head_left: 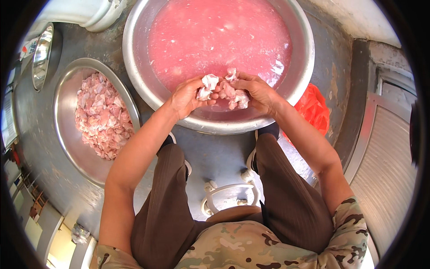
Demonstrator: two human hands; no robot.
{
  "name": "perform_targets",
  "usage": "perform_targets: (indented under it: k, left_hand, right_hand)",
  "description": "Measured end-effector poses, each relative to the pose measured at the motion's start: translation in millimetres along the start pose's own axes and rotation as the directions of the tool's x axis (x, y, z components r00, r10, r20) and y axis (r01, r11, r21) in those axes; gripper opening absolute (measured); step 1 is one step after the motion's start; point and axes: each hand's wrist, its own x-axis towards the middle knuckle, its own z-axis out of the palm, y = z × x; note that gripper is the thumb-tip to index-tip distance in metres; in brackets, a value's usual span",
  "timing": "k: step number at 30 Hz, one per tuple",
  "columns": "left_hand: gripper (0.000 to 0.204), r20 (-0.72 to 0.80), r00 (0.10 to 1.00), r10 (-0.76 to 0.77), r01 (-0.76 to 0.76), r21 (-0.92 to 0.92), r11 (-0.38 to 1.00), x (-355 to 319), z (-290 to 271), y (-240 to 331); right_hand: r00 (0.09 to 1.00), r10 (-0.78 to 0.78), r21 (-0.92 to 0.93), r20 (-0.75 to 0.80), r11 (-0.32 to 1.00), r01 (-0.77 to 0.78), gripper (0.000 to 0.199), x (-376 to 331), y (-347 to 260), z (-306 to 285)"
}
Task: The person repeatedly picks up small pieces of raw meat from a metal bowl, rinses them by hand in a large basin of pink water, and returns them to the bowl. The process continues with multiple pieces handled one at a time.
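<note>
My left hand point(182, 97) is closed around a pale, whitish-pink piece of raw meat point(208, 85) over the near side of a large metal basin point(135, 62). Close beside it, my right hand point(260, 91) grips a small cluster of raw meat pieces point(233, 93) between thumb and fingers. The two handfuls nearly meet, and I cannot tell whether they touch. Cloudy pink water point(215, 40) fills much of the basin below, with pale bits showing at its surface. To the left, a second metal bowl point(62, 130) holds a heap of similar raw meat pieces point(102, 114).
A red plastic bag point(315, 110) lies right of the basin. Another shiny metal bowl point(42, 57) leans at the far left. Between my legs on the grey floor point(201, 152) is a white curved frame point(229, 190). A ribbed panel point(383, 152) stands at the right.
</note>
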Motion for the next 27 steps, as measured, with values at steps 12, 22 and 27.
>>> perform_targets:
  k: [12,22,27]
  left_hand:
    - [0.029,0.033,0.992,0.119,-0.121,0.045,0.992,-4.6,0.4,-5.2]
    - [0.035,0.123,0.986,0.117,-0.132,0.127,0.983,-5.4,1.3,-5.4]
    - [0.031,0.042,0.994,0.105,-0.111,0.18,0.977,-4.5,5.5,-4.0]
  right_hand:
    - [0.993,-0.102,-0.34,-0.066,0.938,0.074,0.041,-7.3,-11.6,23.2]
    - [0.973,-0.203,-0.489,-0.112,0.864,0.124,0.042,5.9,-3.8,21.7]
    - [0.978,-0.187,-0.439,-0.096,0.889,0.127,0.043,3.3,-3.6,21.2]
